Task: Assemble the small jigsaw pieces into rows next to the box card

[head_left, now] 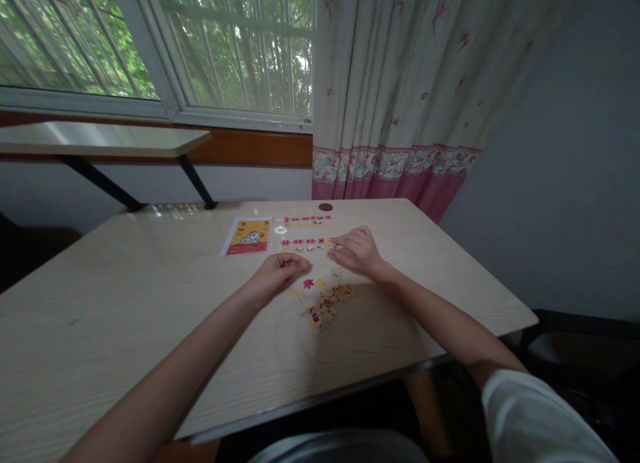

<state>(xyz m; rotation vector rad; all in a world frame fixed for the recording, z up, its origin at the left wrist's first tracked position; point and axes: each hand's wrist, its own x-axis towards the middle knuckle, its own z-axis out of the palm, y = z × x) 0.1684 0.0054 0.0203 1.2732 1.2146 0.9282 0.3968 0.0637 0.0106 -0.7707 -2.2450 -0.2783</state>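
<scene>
Right hand [359,251] at a puzzle-piece row's right end [310,248]
Its fingers are slightly parted, grip unclear; the left hand [283,271] curls, any hold hidden. The row runs leftward; a loose pile [327,303] lies nearer the body.

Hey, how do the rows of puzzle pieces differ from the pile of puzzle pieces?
The rows are lined up neatly, while the pile is jumbled, with pieces crowded together. The rows lie farther from the person; the pile lies nearer the table's front edge. The right hand is at one end of the rows, whereas neither hand is on the pile. Both include red and yellow pieces.
</scene>
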